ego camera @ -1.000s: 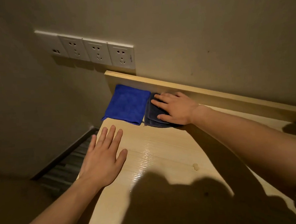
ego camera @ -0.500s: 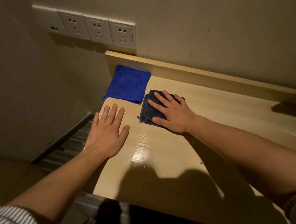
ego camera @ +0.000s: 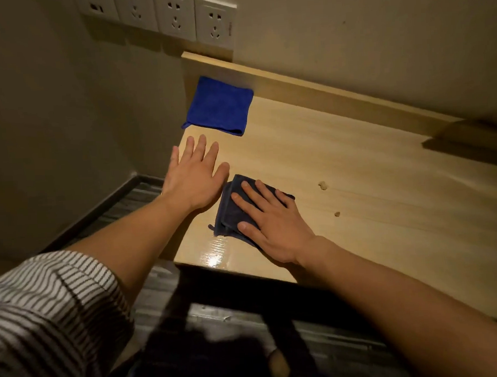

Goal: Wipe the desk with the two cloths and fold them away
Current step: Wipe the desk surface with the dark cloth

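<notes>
A folded bright blue cloth [ego camera: 218, 106] lies at the far left corner of the light wooden desk [ego camera: 355, 168], against the raised back ledge. A folded dark navy cloth [ego camera: 228, 209] lies near the desk's front left edge. My right hand [ego camera: 267, 219] presses flat on the navy cloth with fingers straight and spread, covering most of it. My left hand [ego camera: 194, 174] rests flat on the bare desk just left of the navy cloth, fingers straight, holding nothing.
Two small crumbs [ego camera: 323, 185] lie on the desk to the right of my right hand. A row of wall sockets [ego camera: 175, 15] sits above the back ledge [ego camera: 337, 97]. The desk's left edge drops to a dark striped floor [ego camera: 127, 206].
My right hand has dragged the navy cloth from beside the blue cloth at the back ledge toward the front edge. My left hand stayed flat on the desk's left side.
</notes>
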`<act>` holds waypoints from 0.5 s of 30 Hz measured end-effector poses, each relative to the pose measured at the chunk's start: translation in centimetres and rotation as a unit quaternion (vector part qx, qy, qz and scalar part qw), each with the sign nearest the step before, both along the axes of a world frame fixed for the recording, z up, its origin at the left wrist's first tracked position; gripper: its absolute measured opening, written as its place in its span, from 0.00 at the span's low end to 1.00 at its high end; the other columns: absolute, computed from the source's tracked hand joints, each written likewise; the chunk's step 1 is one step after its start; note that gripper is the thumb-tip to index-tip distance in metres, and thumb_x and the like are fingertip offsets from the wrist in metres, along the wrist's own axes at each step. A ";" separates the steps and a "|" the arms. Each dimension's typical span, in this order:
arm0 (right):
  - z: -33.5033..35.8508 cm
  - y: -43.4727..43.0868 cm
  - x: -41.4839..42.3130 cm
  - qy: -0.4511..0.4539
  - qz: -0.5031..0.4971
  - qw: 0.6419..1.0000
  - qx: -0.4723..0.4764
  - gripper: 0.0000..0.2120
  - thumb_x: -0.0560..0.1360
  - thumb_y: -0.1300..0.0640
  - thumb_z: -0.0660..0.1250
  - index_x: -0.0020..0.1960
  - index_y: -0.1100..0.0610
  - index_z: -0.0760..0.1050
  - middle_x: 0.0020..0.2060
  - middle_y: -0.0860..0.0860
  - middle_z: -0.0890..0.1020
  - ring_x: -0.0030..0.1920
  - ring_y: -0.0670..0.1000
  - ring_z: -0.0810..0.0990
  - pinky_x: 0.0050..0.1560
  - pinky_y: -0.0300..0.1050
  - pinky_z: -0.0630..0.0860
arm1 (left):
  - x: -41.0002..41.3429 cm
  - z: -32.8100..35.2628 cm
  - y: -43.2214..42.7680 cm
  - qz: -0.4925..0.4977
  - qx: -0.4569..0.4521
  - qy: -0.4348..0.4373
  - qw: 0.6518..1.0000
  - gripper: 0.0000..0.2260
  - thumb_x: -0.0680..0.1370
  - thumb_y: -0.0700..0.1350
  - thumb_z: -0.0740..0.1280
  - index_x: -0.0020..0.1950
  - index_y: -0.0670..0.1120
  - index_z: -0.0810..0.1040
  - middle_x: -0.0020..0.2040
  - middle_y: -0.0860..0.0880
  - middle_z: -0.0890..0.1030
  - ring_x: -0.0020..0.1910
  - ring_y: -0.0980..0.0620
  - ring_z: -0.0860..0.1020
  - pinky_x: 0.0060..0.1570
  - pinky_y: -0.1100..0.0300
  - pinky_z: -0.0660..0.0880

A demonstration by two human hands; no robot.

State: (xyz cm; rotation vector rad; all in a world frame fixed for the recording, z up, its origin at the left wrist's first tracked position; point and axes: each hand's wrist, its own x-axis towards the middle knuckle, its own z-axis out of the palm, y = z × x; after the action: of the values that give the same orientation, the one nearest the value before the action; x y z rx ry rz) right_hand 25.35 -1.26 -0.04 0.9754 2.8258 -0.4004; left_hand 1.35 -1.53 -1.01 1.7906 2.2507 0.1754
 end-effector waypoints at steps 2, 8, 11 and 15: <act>0.1 -1.9 0.0 0.009 -0.007 1.000 -0.008 0.29 0.85 0.36 0.44 0.84 0.41 0.44 0.84 0.44 0.44 0.82 0.46 0.37 0.79 0.53 0.41 | -0.1 0.3 -0.2 -0.013 0.004 -0.016 1.000 0.36 0.83 0.67 0.39 0.87 0.52 0.53 0.88 0.45 0.49 0.87 0.42 0.44 0.81 0.35 0.40; 0.6 -6.9 0.7 0.094 -0.015 0.995 -0.035 0.24 0.86 0.46 0.56 0.81 0.48 0.64 0.82 0.48 0.61 0.83 0.51 0.55 0.74 0.58 0.62 | 0.3 1.0 -1.7 -0.092 0.052 -0.050 0.993 0.33 0.84 0.64 0.44 0.86 0.50 0.60 0.88 0.47 0.55 0.86 0.44 0.49 0.83 0.37 0.44; 1.2 -8.9 1.0 0.153 -0.032 0.985 -0.068 0.19 0.84 0.51 0.63 0.74 0.53 0.74 0.77 0.52 0.72 0.79 0.54 0.66 0.69 0.61 0.69 | 1.5 1.4 -2.0 -0.099 0.056 -0.090 0.989 0.32 0.84 0.63 0.47 0.86 0.51 0.60 0.88 0.47 0.54 0.86 0.44 0.48 0.82 0.39 0.45; 3.2 -9.0 2.2 0.175 -0.076 0.957 -0.217 0.18 0.85 0.47 0.59 0.71 0.51 0.76 0.67 0.47 0.81 0.68 0.47 0.76 0.63 0.44 0.69 | 4.1 2.0 -0.5 -0.108 0.060 -0.098 0.988 0.29 0.87 0.61 0.50 0.86 0.52 0.58 0.88 0.48 0.52 0.87 0.44 0.47 0.82 0.39 0.45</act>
State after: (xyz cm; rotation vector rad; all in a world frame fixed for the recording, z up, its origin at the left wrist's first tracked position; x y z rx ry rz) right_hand 27.58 -10.23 3.14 1.1097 2.7567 -1.2626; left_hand 5.49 -2.01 0.94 1.9672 1.9346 0.4314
